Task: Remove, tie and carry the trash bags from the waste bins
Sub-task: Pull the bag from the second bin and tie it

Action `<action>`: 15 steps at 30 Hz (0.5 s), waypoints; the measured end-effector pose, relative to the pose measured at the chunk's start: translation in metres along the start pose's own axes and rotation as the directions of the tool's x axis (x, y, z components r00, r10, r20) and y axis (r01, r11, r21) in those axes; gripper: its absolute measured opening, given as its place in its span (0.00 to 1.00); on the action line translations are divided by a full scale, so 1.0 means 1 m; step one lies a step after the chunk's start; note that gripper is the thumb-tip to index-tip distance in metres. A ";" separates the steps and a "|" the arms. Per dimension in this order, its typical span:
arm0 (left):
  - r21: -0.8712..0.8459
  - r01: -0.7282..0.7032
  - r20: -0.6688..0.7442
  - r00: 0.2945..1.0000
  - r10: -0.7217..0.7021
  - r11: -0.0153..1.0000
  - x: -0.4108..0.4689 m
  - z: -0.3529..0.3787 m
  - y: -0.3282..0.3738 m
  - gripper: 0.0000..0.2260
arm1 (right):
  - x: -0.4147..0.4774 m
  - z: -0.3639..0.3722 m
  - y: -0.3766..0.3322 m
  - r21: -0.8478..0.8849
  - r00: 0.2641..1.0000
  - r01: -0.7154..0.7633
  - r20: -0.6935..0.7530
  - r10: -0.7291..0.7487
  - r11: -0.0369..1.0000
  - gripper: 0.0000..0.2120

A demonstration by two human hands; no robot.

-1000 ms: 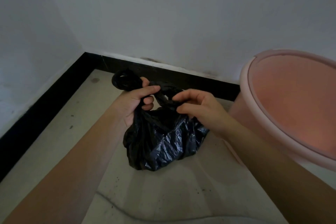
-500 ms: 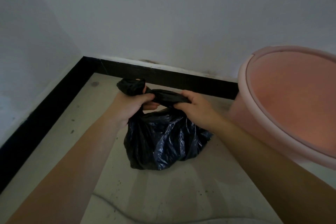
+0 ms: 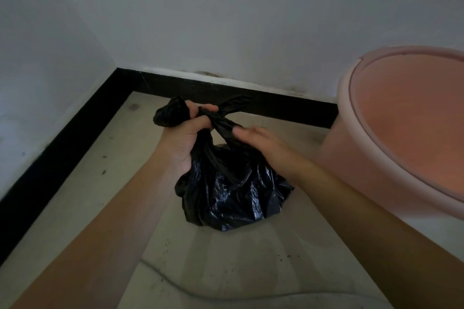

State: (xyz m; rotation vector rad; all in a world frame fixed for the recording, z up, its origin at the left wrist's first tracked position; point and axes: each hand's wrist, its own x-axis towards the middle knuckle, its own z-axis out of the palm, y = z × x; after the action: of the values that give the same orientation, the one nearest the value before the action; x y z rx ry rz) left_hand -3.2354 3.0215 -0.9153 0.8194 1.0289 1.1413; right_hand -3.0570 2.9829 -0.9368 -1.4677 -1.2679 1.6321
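A black trash bag [image 3: 231, 195] sits on the floor in a room corner, its top gathered into twisted strands. My left hand [image 3: 184, 137] grips one bunched end of the bag's top, fingers curled round it. My right hand [image 3: 263, 144] lies on the bag's neck just right of the twist, fingers stretched toward the strand; whether they pinch it is hidden. A free tail of the bag sticks up toward the wall behind my left fingers. A pink waste bin [image 3: 391, 148] stands to the right, with no bag in it.
White walls meet in the corner, with a black skirting board [image 3: 75, 138] along both. The pale floor [image 3: 226, 271] shows dark specks and a thin curved crack in front of the bag.
My left hand has pulled its bunched end up and left, tightening the twist. My right hand has let its grip loosen and slid down onto the neck. The view moved slightly closer.
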 end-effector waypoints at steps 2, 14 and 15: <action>-0.026 0.020 0.031 0.999 -0.020 0.999 0.003 -0.005 -0.002 0.19 | 0.003 0.001 -0.006 0.097 0.999 -0.030 -0.011 0.031 0.995 0.37; -0.435 0.109 -0.245 0.941 -0.234 0.894 -0.012 -0.011 -0.005 0.23 | 0.032 -0.018 0.014 0.239 0.812 0.078 -0.578 0.077 0.968 0.13; -0.489 0.065 -0.345 0.902 -0.261 0.870 -0.008 -0.023 -0.003 0.23 | 0.033 -0.028 0.022 0.179 0.738 0.041 -0.669 0.091 0.983 0.13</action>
State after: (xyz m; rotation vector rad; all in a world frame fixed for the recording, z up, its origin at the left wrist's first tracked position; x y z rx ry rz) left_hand -3.2568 3.0131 -0.9235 0.1003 1.0677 1.3655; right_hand -3.0331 3.0114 -0.9678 -1.7330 -0.6590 1.0137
